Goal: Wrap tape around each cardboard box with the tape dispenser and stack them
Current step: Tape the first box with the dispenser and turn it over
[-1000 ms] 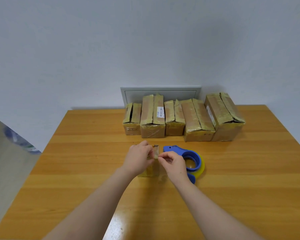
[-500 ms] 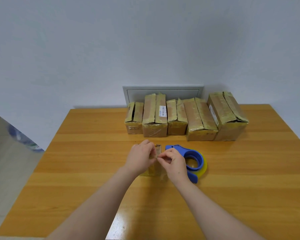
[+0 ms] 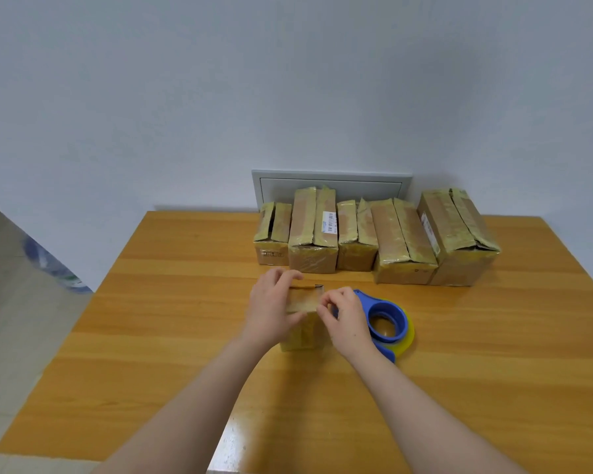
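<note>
Since half a second ago my hands have drawn apart, and more of the top face shows. Left hand [image 3: 271,311] grips the small cardboard box [image 3: 303,331] from the left; right hand [image 3: 344,318] pinches its upper right edge. The box stands on end mid-table [image 3: 172,336], long axis upright, beside the flat-lying tape dispenser [image 3: 389,311]. Five taped boxes [image 3: 389,241] line the far edge — white wall [image 3: 288,80] behind.

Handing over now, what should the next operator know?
Left hand grips the small box from its left side; right hand pinches at its top right edge. Tape dispenser lies on the table, right of the right hand, unheld. Five taped boxes stand side by side at the back, unstacked. To do: finish this box, then stack all.
</note>
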